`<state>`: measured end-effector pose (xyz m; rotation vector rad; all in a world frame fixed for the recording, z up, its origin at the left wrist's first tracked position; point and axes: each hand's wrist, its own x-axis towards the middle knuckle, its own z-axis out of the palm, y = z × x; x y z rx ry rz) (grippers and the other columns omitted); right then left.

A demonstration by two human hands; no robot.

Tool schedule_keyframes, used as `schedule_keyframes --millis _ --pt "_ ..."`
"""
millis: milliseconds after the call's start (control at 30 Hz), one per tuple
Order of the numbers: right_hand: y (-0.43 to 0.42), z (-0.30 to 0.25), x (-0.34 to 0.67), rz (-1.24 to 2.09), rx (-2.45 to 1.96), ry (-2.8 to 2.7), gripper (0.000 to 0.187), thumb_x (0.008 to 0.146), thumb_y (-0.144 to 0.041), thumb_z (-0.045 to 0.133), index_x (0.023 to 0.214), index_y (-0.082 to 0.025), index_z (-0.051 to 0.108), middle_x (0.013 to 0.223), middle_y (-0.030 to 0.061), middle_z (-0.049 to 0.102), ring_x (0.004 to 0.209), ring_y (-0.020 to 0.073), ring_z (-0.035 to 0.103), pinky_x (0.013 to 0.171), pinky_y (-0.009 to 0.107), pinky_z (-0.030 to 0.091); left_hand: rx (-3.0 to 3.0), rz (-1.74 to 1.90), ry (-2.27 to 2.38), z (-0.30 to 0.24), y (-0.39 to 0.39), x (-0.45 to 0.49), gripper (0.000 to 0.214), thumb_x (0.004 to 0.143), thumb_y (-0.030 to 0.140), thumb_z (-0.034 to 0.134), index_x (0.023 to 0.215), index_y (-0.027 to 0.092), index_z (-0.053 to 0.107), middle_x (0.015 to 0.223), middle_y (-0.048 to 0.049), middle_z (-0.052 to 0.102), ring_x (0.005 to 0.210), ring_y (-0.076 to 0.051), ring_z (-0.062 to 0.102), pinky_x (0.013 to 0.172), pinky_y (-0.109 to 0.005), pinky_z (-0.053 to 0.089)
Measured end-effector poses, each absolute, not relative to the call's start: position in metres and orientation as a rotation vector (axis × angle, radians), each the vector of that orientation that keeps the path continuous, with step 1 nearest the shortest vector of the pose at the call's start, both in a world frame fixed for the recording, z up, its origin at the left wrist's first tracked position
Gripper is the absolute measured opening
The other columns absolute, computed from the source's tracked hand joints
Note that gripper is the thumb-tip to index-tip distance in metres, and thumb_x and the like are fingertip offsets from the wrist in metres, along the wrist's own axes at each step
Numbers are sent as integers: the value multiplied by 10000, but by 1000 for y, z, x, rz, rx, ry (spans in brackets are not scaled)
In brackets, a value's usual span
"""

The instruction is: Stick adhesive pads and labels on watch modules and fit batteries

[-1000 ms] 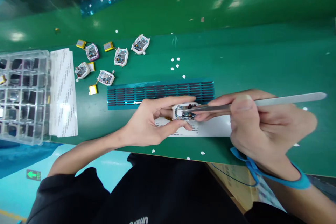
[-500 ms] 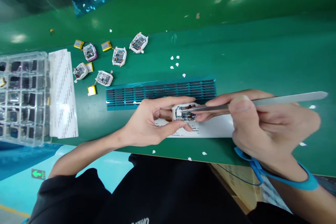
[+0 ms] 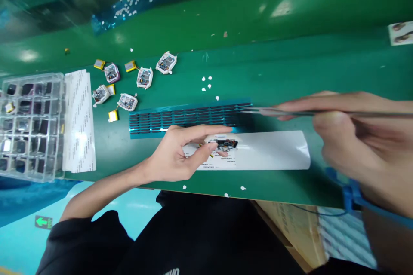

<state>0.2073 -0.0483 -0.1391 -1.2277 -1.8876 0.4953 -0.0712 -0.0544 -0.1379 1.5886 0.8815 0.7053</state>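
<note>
Between the thumb and fingers of my left hand point(image 3: 183, 152) is a white smartwatch housing point(image 3: 222, 142), tilted so its circuit board shows along the side. My right hand point(image 3: 348, 133), partly blurred, is closed around metal tweezers point(image 3: 290, 113). Their tips lie over the right end of a blue sheet of dark strips point(image 3: 180, 118); whether they grip a strip I cannot make out. Below the housing lies a white backing sheet point(image 3: 271, 150) with printed text, its right end curling up.
Several opened watch housings point(image 3: 145, 77) with yellow batteries point(image 3: 112, 115) lie at the left. Farther left are white printed sheets point(image 3: 79, 120) and a clear compartment tray point(image 3: 32, 126). Small white stickers point(image 3: 206, 82) dot the green table point(image 3: 290, 68). A blue film point(image 3: 138, 2) with white dots lies behind.
My right hand has drawn the tweezers off the watch housing, away to the right and up to the blue sheet. The housing has tilted in my left hand.
</note>
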Motion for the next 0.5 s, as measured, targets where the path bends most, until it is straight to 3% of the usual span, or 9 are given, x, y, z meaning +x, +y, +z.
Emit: schedule_keyframes --millis 67,100,233,333,500 --pt "-29 -142 220 504 -1147 -1998 226 1073 -255 628 1052 -345 834 1019 -12 811 762 131 740 463 268 421 1792 707 860 -136 -49 -69 215 1052 243 590 1178 179 752 1010 -60 832 758 -161 773 641 -248 567" --pt "-20 -145 224 547 -1091 -2032 243 1074 -226 621 1042 -340 834 1027 -16 811 806 128 752 506 249 464 1900 708 841 -137 -45 -67 203 1059 232 577 1151 182 751 1033 -59 829 817 -166 773 744 -270 584" --pt "3 -162 237 670 -916 -2113 279 1061 -169 608 1044 -328 837 1020 -19 810 886 118 773 734 210 591 2250 681 751 -150 -26 -55 223 1086 212 510 1188 157 701 1204 -102 789 1229 -249 702 1086 -392 487" --pt "7 -169 243 695 -905 -2108 274 1058 -184 611 1089 -342 833 1029 -14 808 869 121 774 732 206 601 2366 511 712 -163 -16 -47 256 1113 225 447 1204 151 674 1411 -136 697 1403 -285 575 1100 -425 437" --pt "2 -168 242 653 -901 -2107 252 1004 -217 722 1179 -381 801 1074 -23 799 898 153 783 742 246 626 2459 391 710 -175 -12 -43 303 1128 242 409 1211 127 676 1541 -166 591 1391 -299 541 1015 -422 400"
